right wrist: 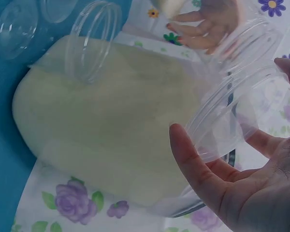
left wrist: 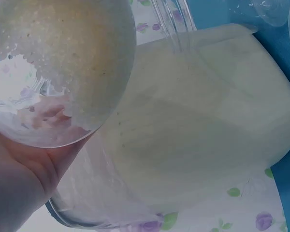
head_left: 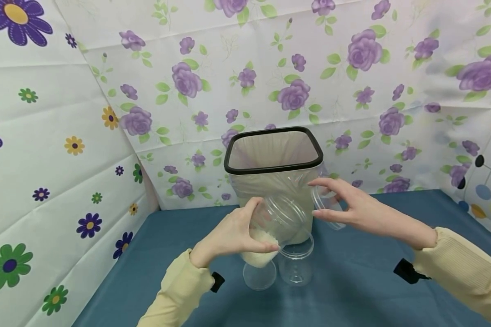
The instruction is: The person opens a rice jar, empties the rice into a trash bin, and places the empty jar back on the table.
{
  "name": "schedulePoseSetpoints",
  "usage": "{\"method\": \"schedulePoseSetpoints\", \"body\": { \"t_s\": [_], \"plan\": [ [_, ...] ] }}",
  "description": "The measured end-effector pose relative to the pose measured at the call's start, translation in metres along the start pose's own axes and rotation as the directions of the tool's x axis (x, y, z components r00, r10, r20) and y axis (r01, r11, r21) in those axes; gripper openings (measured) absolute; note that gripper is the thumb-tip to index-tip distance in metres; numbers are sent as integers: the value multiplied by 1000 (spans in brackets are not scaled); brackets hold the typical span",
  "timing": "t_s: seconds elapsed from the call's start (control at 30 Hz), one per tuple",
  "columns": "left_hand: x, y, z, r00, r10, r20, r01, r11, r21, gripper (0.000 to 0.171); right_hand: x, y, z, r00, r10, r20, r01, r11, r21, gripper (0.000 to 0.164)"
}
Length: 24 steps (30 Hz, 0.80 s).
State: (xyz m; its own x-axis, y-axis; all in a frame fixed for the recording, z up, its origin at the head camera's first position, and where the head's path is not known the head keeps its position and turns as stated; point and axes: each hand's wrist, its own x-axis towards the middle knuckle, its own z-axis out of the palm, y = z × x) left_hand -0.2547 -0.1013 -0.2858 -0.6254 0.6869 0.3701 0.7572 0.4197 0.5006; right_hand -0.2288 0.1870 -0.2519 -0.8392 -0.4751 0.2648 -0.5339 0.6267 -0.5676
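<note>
My left hand (head_left: pixel 231 231) grips a clear plastic jar (head_left: pixel 284 211), tilted with its mouth toward the upper right. White rice-like grains (head_left: pixel 262 254) lie in its lower end; in the left wrist view the grains (left wrist: pixel 82 29) show through the jar's base. Across from it, my right hand (head_left: pixel 358 206) holds a clear round lid (right wrist: pixel 217 128) by its edge between thumb and fingers, apart from the jar. Below the tilted jar, a second clear jar (head_left: pixel 296 272) stands uncovered on the table. Beside that lies a clear round lid (head_left: pixel 259 277).
Behind the hands stands a pale bin (head_left: pixel 245 186) with a black rim (head_left: pixel 274 170) and a clear liner. A blue cloth (head_left: pixel 368 272) covers the table. Flowered sheets (head_left: pixel 212 59) hang at the back and sides.
</note>
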Motion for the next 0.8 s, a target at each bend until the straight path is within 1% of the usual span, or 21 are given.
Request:
{"method": "schedulePoseSetpoints", "body": {
  "t_s": [0.07,0.2,0.33,0.43,0.53,0.67,0.8],
  "plan": [
    [-1,0,-1,1000,-11,-27,12,999,31,80,-1,4,0,1000,9,2,-9,1000,1,60],
    [-1,0,-3,997,-26,-68,30,998,48,82,-3,12,1,1000,17,3,-17,1000,-2,62],
    [-1,-2,-4,995,-7,-99,10,999,31,77,-5,23,5,1000,27,7,-27,1000,-2,62],
    [-1,-2,-4,993,2,-119,0,1000,19,73,-7,35,11,999,45,25,-45,999,7,63],
    [-2,-2,-5,990,3,-138,-1,1000,15,71,-9,46,17,996,79,52,-80,996,25,63],
    [-2,-2,-6,986,5,-165,-1,1000,22,73,-11,57,25,989,129,77,-131,991,16,65],
    [-3,-1,-7,979,5,-203,5,999,49,79,-13,66,30,984,149,94,-149,989,-9,65]
  ]
}}
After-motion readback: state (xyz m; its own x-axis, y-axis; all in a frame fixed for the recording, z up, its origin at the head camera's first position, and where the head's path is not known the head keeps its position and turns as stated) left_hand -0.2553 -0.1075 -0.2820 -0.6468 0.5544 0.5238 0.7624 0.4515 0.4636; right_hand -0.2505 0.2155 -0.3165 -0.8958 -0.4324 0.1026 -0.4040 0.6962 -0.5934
